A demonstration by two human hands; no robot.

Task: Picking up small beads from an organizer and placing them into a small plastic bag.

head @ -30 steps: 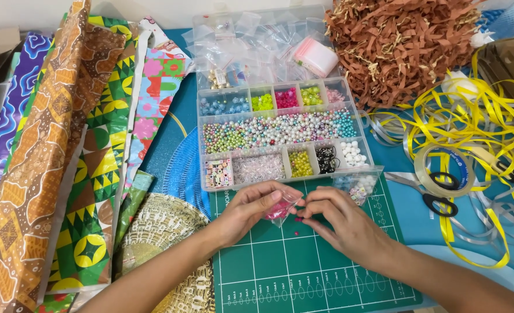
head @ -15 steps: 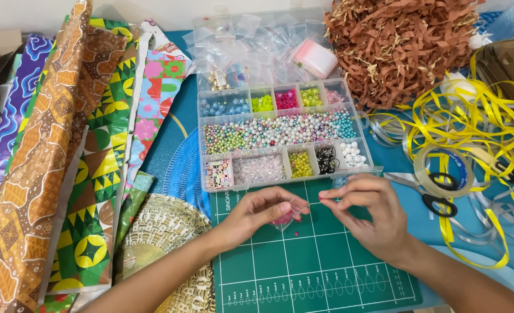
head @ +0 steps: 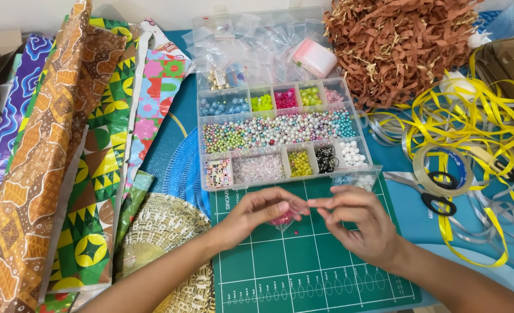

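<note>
Holding a small clear bag of pink beads (head: 284, 217) over the green cutting mat (head: 303, 272), left hand (head: 257, 217) pinching it, right hand (head: 358, 223) closing fingertips at its top edge, just below the bead organiser box (head: 280, 136).

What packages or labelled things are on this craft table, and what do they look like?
Small clear bag of pink beads: between both hands, over the green cutting mat.
Clear bead organiser box: above the mat, compartments of coloured beads.
Pile of empty clear zip bags: in the box's open lid.
Clear bag of pale beads: at the box's lower right corner.
</note>
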